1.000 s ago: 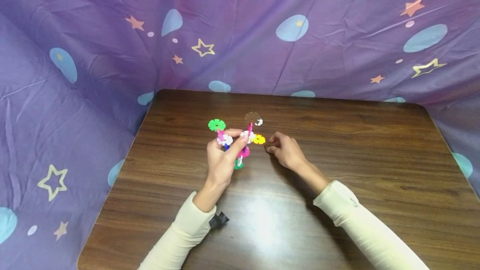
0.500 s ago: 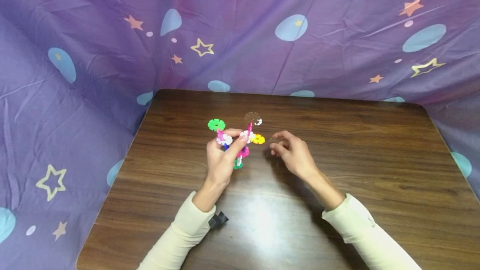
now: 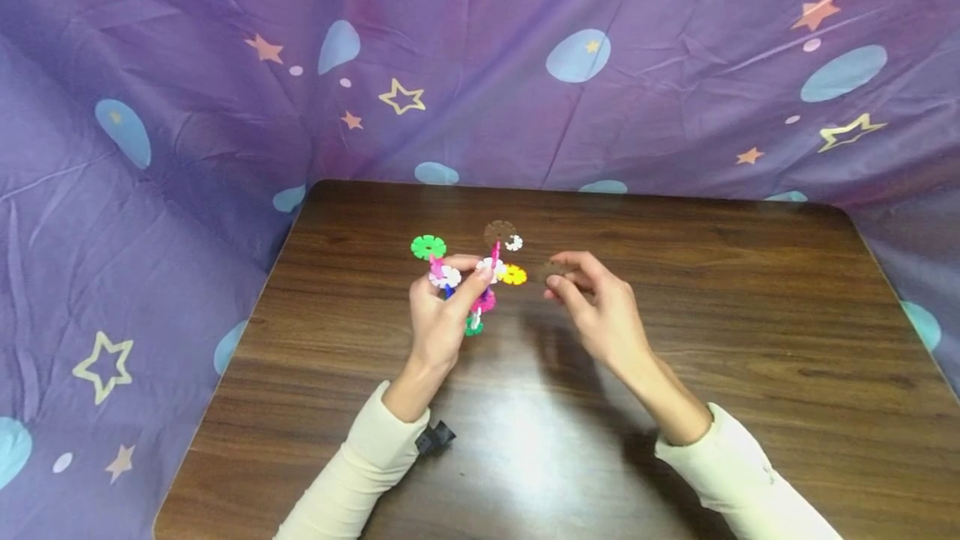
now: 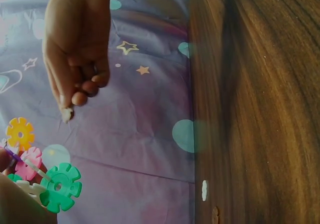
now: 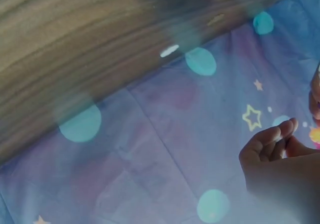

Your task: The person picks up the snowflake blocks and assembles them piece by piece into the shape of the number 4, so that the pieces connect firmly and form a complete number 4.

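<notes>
My left hand (image 3: 441,319) grips a cluster of interlocking notched plastic discs (image 3: 446,277), thumb across its front. Outer pieces are a bright green disc (image 3: 428,247), a yellow disc (image 3: 513,275) and a brown disc (image 3: 500,232), with pink, white, blue and purple ones between. A darker green disc (image 4: 61,186) hangs at the cluster's lower end in the left wrist view. To the right, my right hand (image 3: 606,311) pinches a brownish disc (image 3: 553,272) between thumb and fingertips, apart from the cluster. Fingers hide much of that disc.
On the brown wooden table (image 3: 712,298) lie a loose white disc (image 4: 204,190) and a small brown piece (image 4: 215,215) near it, beyond the hands. A purple patterned curtain (image 3: 480,65) hangs behind the table and along its left side. A black strap (image 3: 437,438) is at the left cuff.
My right hand has drawn up and slightly right from low over the table, and a brownish disc now shows in its fingertips. My left hand and the cluster have hardly moved.
</notes>
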A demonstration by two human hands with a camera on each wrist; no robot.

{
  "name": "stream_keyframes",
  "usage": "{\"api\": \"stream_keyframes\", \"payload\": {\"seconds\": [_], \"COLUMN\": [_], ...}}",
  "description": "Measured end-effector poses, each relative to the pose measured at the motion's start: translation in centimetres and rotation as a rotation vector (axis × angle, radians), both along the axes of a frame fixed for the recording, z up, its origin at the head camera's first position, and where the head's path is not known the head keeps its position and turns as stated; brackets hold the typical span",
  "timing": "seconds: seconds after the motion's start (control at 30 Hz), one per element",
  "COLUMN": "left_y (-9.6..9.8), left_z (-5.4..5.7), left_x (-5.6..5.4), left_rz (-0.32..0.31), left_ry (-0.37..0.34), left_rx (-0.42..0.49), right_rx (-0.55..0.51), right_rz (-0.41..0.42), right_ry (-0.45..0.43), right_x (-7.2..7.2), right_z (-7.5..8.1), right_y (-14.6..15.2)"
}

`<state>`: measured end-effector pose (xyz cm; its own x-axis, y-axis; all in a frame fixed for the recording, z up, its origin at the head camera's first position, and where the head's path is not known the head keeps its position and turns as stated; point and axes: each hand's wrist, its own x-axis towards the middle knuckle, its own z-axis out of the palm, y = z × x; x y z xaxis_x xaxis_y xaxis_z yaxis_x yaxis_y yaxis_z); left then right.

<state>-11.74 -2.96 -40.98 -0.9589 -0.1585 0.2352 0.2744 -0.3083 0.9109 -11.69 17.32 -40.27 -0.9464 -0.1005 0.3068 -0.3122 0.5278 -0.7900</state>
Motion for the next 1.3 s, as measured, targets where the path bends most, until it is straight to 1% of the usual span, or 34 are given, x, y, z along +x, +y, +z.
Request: {"api": "stream_keyframes", "payload": {"seconds": [0.1,0.3,0.43,0.53,0.63,0.8,0.97,1.17,1.3], "left_y": [-0.1,0.0,0.0,0.1,0.2,0.3,0.3,0.3,0.2], "left_z": [0.0,0.0,0.2,0.2,0.2,0.2,0.2,0.3,0.3], "left_x": [0.0,0.0,0.1,0.2,0.2,0.2,0.2,0.2,0.2], "left_rz": [0.003,0.0,-0.001,-0.003,-0.012,-0.027,-0.027,-0.028,-0.022], "left_ry": [-0.004,-0.009,-0.016,-0.015,-0.005,0.011,0.01,0.003,0.005], "left_rx": [0.0,0.0,0.016,0.03,0.042,0.046,0.034,0.02,0.019], "right_rx": [-0.014,0.008,-0.004,-0.036,-0.06,-0.054,-0.067,-0.106,-0.117], "right_rz": [-0.013,-0.042,-0.021,0.007,0.036,0.057,0.068,0.094,0.092], "right_ry": [0.043,0.135,0.197,0.23,0.242,0.238,0.224,0.237,0.232], "right_x": [0.5,1.3,1.5,1.6,1.6,1.5,1.5,1.4,1.5], "right_z": [0.4,0.9,0.9,0.9,0.8,0.8,0.9,0.9,1.0], "right_y": [-0.1,-0.4,-0.6,-0.8,-1.0,-1.1,-1.3,-1.7,-2.0]}}
